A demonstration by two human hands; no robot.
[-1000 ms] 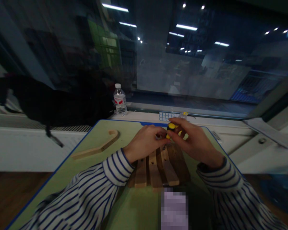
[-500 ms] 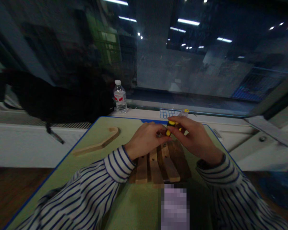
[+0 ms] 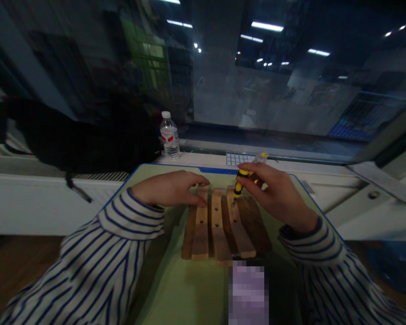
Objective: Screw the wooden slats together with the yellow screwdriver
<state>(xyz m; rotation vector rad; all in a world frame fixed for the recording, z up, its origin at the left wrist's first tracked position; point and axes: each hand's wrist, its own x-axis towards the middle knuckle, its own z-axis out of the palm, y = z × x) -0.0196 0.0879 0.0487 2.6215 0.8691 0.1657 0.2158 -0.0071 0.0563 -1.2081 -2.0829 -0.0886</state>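
Note:
My right hand [image 3: 275, 192] is closed round a yellow-and-black screwdriver [image 3: 240, 183]. Its tip points down at a hole near the far end of the right wooden slat [image 3: 238, 225]. My left hand [image 3: 172, 188] is stretched over the far end of the left wooden slat [image 3: 200, 234], thumb and fingers apart. The thumb seems to rest on that slat. Between them lies the middle wooden slat [image 3: 218, 225], with dark holes in it. All three slats lie side by side on a darker brown wooden board [image 3: 255, 221].
The board lies on a pale green table [image 3: 176, 284] with a blue rim. A water bottle [image 3: 169, 137] stands on the window sill behind, near a black bag [image 3: 88, 140]. A blue-and-white grid sheet [image 3: 237, 159] lies there too. A pixelated lilac patch [image 3: 248, 293] covers the near side.
My left hand has left the screwdriver and moved left to the left slat, its fingers spreading. My right hand stays on the screwdriver. The curved wooden piece at left is now hidden.

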